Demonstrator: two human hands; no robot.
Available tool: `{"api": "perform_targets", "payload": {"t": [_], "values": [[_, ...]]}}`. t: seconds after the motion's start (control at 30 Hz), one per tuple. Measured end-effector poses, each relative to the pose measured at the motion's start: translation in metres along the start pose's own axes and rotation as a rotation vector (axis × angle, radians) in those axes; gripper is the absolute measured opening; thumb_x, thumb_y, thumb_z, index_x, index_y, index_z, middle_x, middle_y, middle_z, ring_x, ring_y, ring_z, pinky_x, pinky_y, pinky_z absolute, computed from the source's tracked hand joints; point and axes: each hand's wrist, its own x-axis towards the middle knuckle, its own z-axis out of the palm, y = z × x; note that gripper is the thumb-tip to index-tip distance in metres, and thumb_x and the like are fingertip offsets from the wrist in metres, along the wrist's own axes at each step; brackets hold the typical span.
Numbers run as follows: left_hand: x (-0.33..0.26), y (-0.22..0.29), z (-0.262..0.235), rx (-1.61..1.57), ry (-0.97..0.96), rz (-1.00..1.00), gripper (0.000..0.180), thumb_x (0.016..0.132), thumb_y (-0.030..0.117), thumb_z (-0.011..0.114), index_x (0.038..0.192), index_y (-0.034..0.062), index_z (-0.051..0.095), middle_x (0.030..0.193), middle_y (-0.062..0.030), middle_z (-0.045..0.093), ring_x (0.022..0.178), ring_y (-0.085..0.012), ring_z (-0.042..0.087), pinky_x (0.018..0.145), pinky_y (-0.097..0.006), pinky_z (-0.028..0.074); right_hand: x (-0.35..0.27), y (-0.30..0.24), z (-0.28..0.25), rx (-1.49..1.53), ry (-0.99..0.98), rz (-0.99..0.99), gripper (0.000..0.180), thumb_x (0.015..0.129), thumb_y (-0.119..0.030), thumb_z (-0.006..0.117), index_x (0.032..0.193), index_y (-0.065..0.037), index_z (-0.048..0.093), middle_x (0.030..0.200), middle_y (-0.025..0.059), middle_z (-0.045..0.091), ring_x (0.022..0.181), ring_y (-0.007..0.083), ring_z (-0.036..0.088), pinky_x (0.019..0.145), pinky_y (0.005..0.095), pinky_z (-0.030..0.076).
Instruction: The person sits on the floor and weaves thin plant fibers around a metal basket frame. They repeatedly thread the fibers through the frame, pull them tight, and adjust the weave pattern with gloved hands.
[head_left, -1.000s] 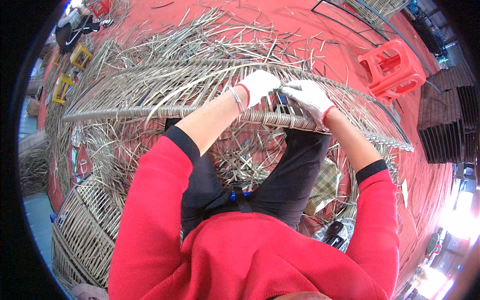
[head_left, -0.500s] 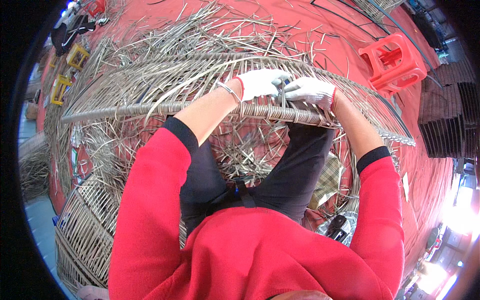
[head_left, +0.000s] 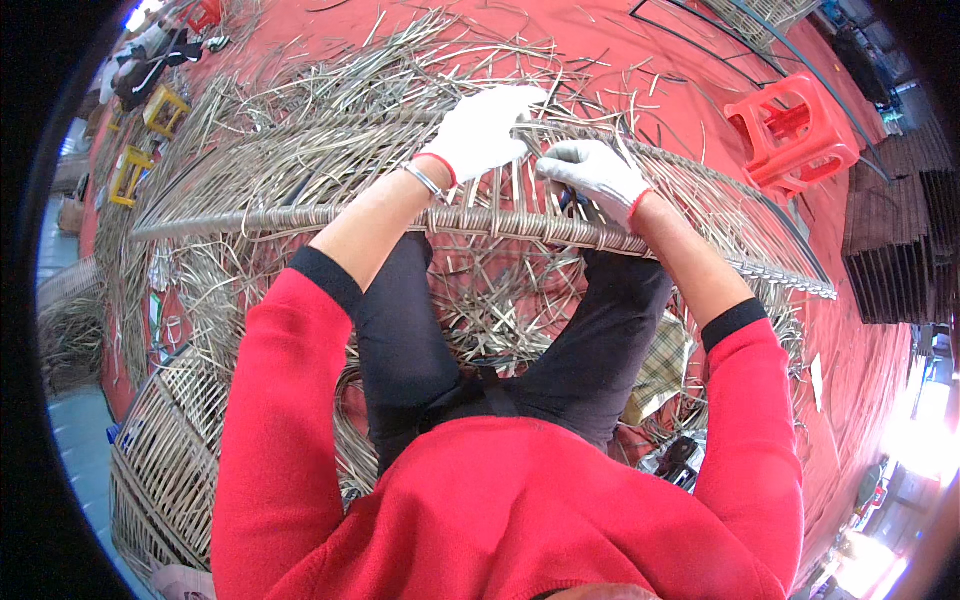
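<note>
Head view: a person in a red sweater and black trousers sits over a large wicker frame (head_left: 300,215), whose wrapped front rail runs from the far left across the knees to the right, where it ends near the trousers' right side in a coiled section. Both hands wear white gloves with red cuffs.

The left hand (head_left: 480,130) is raised just beyond the rail, its grip curled narrow around upright wicker strands (head_left: 520,195) that rise from the rail; a thin bracelet sits at the wrist. The right hand (head_left: 597,175) lies just beside it, on the right, with its grip closed on a small dark tool (head_left: 570,203) whose tip points down at the rail; what kind of tool it is cannot be told. The two hands are near each other but apart.

The frame rests across the person's lap and on the red floor (head_left: 620,50), with loose cut strands scattered under and beyond it. A red plastic stool (head_left: 795,135) stands well apart at the upper right. A woven basket panel (head_left: 165,450) lies at the lower left, beside the left sleeve. Yellow frames (head_left: 150,130) sit far off at the upper left.
</note>
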Motion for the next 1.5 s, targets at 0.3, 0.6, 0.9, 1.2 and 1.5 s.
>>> {"api": "perform_targets", "payload": {"t": [0.3, 0.6, 0.9, 1.2, 1.5], "values": [[-0.035, -0.003, 0.024, 0.035, -0.39, -0.132, 0.062, 0.087, 0.011, 0.057, 0.148, 0.0187, 0.05, 0.116, -0.0152, 0.072, 0.105, -0.0316, 0.071, 0.089, -0.045, 0.055, 0.024, -0.034, 0.014, -0.824, -0.294, -0.123, 0.027, 0.084, -0.023, 0.059, 0.094, -0.007, 0.078, 0.086, 0.0151, 0.076, 0.08, 0.0313, 0.075, 0.071, 0.0442, 0.058], [-0.022, -0.017, 0.0, -0.494, -0.496, -0.16, 0.07, 0.087, 0.017, 0.067, 0.154, 0.0191, 0.048, 0.102, -0.0056, 0.067, 0.082, -0.0131, 0.059, 0.073, -0.032, 0.051, 0.006, -0.003, -0.003, -0.121, -0.228, -0.164, 0.035, 0.091, -0.036, 0.064, 0.107, -0.008, 0.078, 0.09, 0.0075, 0.076, 0.084, 0.0198, 0.071, 0.079, 0.0367, 0.054], [-0.015, -0.037, -0.022, -0.1, -0.101, 0.031, 0.041, 0.097, 0.027, 0.054, 0.136, 0.0151, 0.061, 0.126, -0.0136, 0.069, 0.112, -0.0288, 0.067, 0.101, -0.041, 0.051, 0.033, -0.043, 0.03, 0.142, -0.193, 0.03, 0.042, 0.099, -0.046, 0.057, 0.109, -0.009, 0.076, 0.088, 0.0032, 0.072, 0.082, 0.0203, 0.071, 0.077, 0.0428, 0.057], [-0.068, -0.028, -0.032, 0.062, -0.446, -0.195, 0.064, 0.089, 0.023, 0.056, 0.152, 0.0214, 0.047, 0.125, -0.0199, 0.068, 0.115, -0.0358, 0.066, 0.099, -0.044, 0.052, 0.053, -0.064, 0.052, -0.702, -0.281, -0.184, 0.035, 0.096, -0.034, 0.057, 0.09, -0.006, 0.076, 0.079, 0.0139, 0.072, 0.074, 0.0316, 0.07, 0.069, 0.0469, 0.054], [-0.063, -0.051, -0.034, -0.75, -0.611, -0.321, 0.089, 0.083, 0.009, 0.065, 0.164, 0.0195, 0.031, 0.127, -0.0183, 0.069, 0.108, -0.0258, 0.067, 0.097, -0.037, 0.052, 0.049, -0.018, 0.036, 0.146, -0.442, 0.011, 0.031, 0.094, -0.024, 0.069, 0.119, -0.006, 0.075, 0.095, -0.0001, 0.072, 0.083, 0.0083, 0.061, 0.074, 0.0279, 0.049]]}}
